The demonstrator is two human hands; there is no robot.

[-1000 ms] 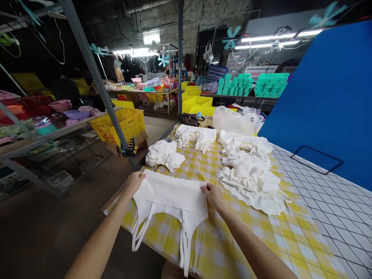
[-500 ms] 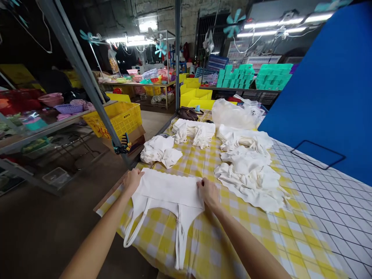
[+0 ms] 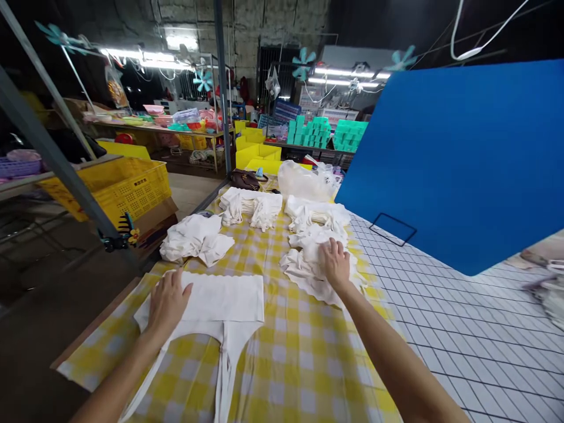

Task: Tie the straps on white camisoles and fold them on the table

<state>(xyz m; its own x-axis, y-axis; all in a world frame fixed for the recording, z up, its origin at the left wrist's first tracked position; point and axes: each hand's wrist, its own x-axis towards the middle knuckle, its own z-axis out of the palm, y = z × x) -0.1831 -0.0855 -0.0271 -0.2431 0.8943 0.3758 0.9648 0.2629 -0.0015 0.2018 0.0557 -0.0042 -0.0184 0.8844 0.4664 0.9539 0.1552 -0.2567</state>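
A white strappy camisole top (image 3: 229, 296) lies flat on the yellow checked tablecloth (image 3: 282, 352), its straps toward me. My left hand (image 3: 170, 299) rests on its left part, fingers laid flat and the thumb apart. Farther right, my right hand (image 3: 335, 264) touches a loose pile of crumpled white garments (image 3: 304, 270), its fingers stretched over the cloth and slightly apart. Behind that pile is a neat stack of folded white tops (image 3: 317, 210). Another folded stack (image 3: 251, 202) sits at the back middle, and a crumpled white heap (image 3: 194, 238) lies at the left.
A grey metal post (image 3: 66, 158) with a clip (image 3: 121, 235) on it rises at the left. Yellow crates (image 3: 132, 185) stand beyond. A brown bag (image 3: 244, 179) and clear plastic (image 3: 304, 181) lie at the table's far end. A blue panel (image 3: 458, 158) and white grid (image 3: 423, 282) border the right.
My right hand has left the top's right edge and moved to the crumpled pile. My left hand has shifted from the top's corner onto its surface. The view has turned right.
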